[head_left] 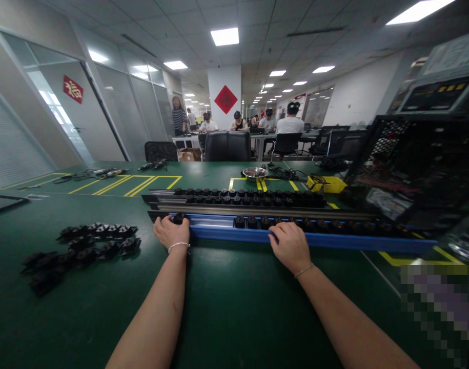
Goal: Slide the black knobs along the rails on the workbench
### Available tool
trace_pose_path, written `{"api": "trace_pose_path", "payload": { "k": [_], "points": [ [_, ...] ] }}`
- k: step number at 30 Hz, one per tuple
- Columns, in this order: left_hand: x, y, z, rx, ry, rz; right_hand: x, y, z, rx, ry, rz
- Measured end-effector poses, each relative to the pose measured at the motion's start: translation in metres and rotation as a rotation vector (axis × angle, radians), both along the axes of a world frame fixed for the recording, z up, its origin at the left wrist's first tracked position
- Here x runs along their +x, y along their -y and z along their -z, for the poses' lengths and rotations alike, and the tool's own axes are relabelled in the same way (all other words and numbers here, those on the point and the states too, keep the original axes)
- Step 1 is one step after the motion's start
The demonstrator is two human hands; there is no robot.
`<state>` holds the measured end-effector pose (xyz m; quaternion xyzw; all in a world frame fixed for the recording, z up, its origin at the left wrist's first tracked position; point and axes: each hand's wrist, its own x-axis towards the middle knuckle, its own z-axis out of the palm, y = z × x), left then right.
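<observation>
Left hand (171, 231) gripping black part (179, 219), apparently inside blue rail (230, 234); right hand (291, 246) clasping rail's near wall.

Open-plan office, tiled ceiling (253, 15), bright panel lights (224, 37) in rows toward far end. Left: glazed partition (115, 102), door (94, 125) with red diamond sign (73, 89). Far middle: white pillar (224, 75), second red diamond (225, 99) on it. Black chairs (239, 146) just beyond far edge of green table (226, 297), yellow lines (170, 177) on top. Far right: plain white wall (357, 97).
</observation>
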<state>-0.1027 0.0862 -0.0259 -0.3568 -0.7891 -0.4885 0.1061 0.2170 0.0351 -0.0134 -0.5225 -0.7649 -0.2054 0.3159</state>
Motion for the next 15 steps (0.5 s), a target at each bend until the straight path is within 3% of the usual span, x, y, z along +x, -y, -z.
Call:
{"api": "trace_pose_path", "payload": {
  "k": [15],
  "points": [
    [-0.012, 0.004, -0.011, -0.118, 0.16, 0.027, 0.0, 0.001, -0.001, -0.012, 0.003, -0.007]
  ]
}}
